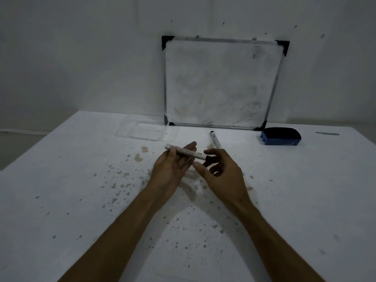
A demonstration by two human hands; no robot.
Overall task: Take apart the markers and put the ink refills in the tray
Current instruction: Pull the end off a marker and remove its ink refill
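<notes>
A white marker (184,151) lies across the fingers of my left hand (173,169), held level above the table, its plain end to the left. My right hand (221,171) pinches the marker's black cap end (209,159) between thumb and fingers. A second white marker (215,139) with a black tip lies on the table just beyond my right hand. A clear plastic tray (146,130) sits on the table behind my left hand, with nothing visible in it.
A small whiteboard (221,82) leans against the wall at the back of the table. A blue and black eraser (280,136) rests to its right. The white table (81,200) is spotted with brownish stains; its left edge runs diagonally.
</notes>
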